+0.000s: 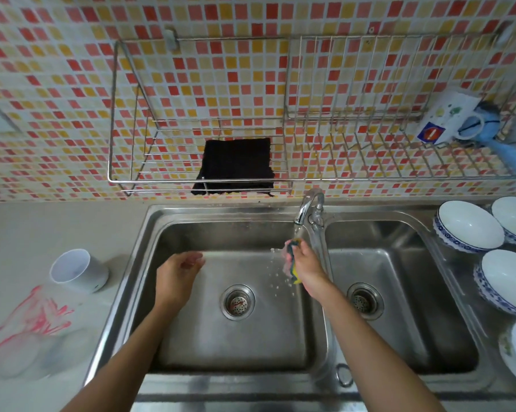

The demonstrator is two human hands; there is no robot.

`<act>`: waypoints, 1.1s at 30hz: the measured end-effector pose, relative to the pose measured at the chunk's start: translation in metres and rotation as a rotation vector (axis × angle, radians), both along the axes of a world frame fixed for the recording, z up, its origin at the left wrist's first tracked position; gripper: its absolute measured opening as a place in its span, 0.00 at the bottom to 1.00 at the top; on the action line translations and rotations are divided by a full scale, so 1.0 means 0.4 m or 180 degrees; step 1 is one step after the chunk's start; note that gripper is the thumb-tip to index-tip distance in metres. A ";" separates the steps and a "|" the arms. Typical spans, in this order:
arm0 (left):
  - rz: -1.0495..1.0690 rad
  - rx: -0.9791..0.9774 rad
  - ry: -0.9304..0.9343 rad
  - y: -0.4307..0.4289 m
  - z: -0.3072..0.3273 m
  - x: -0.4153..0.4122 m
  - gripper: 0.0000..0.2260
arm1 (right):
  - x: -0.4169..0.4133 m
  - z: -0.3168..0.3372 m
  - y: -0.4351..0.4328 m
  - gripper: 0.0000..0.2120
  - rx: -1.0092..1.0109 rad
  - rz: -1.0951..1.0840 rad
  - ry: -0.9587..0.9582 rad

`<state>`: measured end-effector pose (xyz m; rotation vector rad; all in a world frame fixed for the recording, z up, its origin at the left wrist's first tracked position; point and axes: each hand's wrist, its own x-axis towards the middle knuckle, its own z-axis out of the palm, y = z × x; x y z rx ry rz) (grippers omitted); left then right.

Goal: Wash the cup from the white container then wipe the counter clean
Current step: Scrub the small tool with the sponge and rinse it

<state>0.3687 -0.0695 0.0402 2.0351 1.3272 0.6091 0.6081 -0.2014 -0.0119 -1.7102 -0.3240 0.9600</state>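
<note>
Over the left basin of the stainless steel double sink (149,263), both of the person's bare forearms reached in from the near edge. The right hand (306,267) was closed around a wet sponge with yellow, pink and dark layers (292,260), holding it directly beneath the spout of the curved chrome faucet (309,208), and water droplets were scattered in the air just left of the sponge. The left hand (178,270) hung over the left part of the same basin, loosely curled and half open, with nothing in its grasp. On the pale counter (42,227) to the left of the sink, a plain white cylindrical cup (78,270) lay tipped on its side with its open mouth facing left and far, just beyond a clear plastic bag with red printing (33,325). Against the orange and red mosaic tile wall (221,25) hung a wire dish rack (280,114); a black square cloth (236,165) draped over its left section, and a white printed mug (450,117) rested at its far right end. Right of the sink, several white bowls with blue patterned rims (468,224) stood leaning on the drainboard.
</note>
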 end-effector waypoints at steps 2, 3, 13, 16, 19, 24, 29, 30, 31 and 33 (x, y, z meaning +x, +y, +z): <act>0.0020 -0.0024 -0.0109 -0.003 0.001 0.000 0.06 | 0.003 -0.008 0.002 0.14 -0.0051 -0.0017 -0.0016; 0.0027 -0.0041 -0.0147 -0.004 0.001 0.002 0.05 | 0.004 -0.009 0.001 0.13 -0.0057 -0.0016 -0.0029; 0.0041 -0.0103 -0.0229 -0.025 0.003 0.028 0.05 | 0.097 0.016 0.038 0.11 -0.0228 -0.0137 -0.0596; -0.0023 -0.0162 -0.0158 -0.031 0.001 0.041 0.07 | 0.129 0.019 0.049 0.11 -0.0321 0.0014 -0.0784; 0.0017 -0.0185 -0.0064 -0.029 0.001 0.045 0.08 | 0.164 -0.001 0.052 0.16 -0.0488 0.0054 -0.1028; -0.0046 -0.0044 -0.0025 -0.035 0.014 0.055 0.07 | 0.240 -0.119 0.045 0.14 -0.0264 -0.0421 -0.0681; -0.0413 0.0592 0.0047 -0.049 0.023 0.035 0.03 | 0.105 -0.016 0.011 0.11 0.0074 -0.1155 -0.1179; -0.0532 0.0688 0.0164 -0.051 0.010 0.027 0.03 | 0.058 -0.018 -0.008 0.10 0.0037 -0.1214 -0.1426; -0.0648 0.0705 0.0317 -0.053 -0.009 0.019 0.04 | 0.014 -0.039 -0.024 0.09 -0.0118 -0.0998 -0.1630; -0.0798 0.0637 0.0616 -0.062 -0.045 0.004 0.05 | -0.075 -0.087 -0.050 0.09 -0.0608 -0.0002 -0.1710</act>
